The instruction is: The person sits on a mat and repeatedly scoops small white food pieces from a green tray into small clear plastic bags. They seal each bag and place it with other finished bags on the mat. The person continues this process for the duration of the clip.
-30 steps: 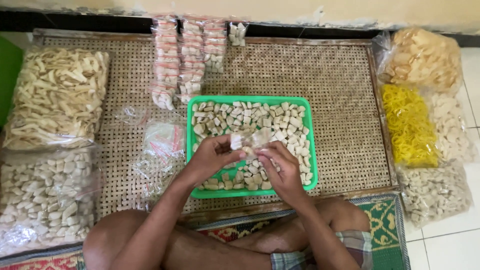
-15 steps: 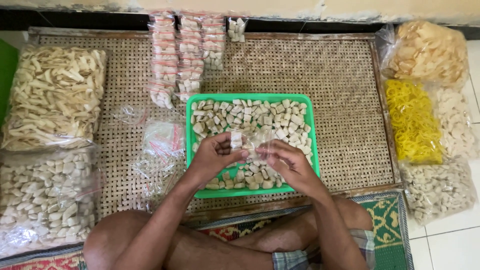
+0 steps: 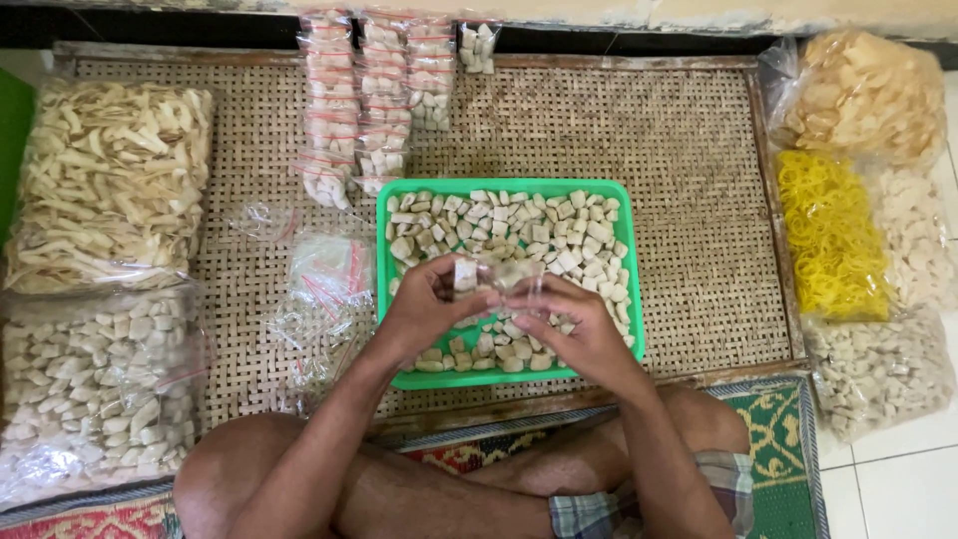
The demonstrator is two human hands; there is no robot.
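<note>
A green plastic tray [image 3: 632, 299] full of pale cracker pieces sits on a woven mat in front of me. Both hands hover over its near half. My left hand [image 3: 424, 307] pinches a small clear plastic bag [image 3: 504, 274] holding a few cracker pieces, with one piece showing at my fingertips. My right hand [image 3: 574, 324] grips the same bag from the right side. Several filled small bags [image 3: 374, 110] lie in rows beyond the tray.
A loose heap of empty clear bags [image 3: 324, 289] lies left of the tray. Big bags of chips [image 3: 105, 185] and cracker pieces [image 3: 95, 384] sit at the left. At the right are yellow rubber bands [image 3: 828, 235] and more snack bags [image 3: 863, 95]. My crossed legs rest below.
My hands stay over the tray with the small bag; the fingers have shifted slightly around it. Nothing else on the mat has moved.
</note>
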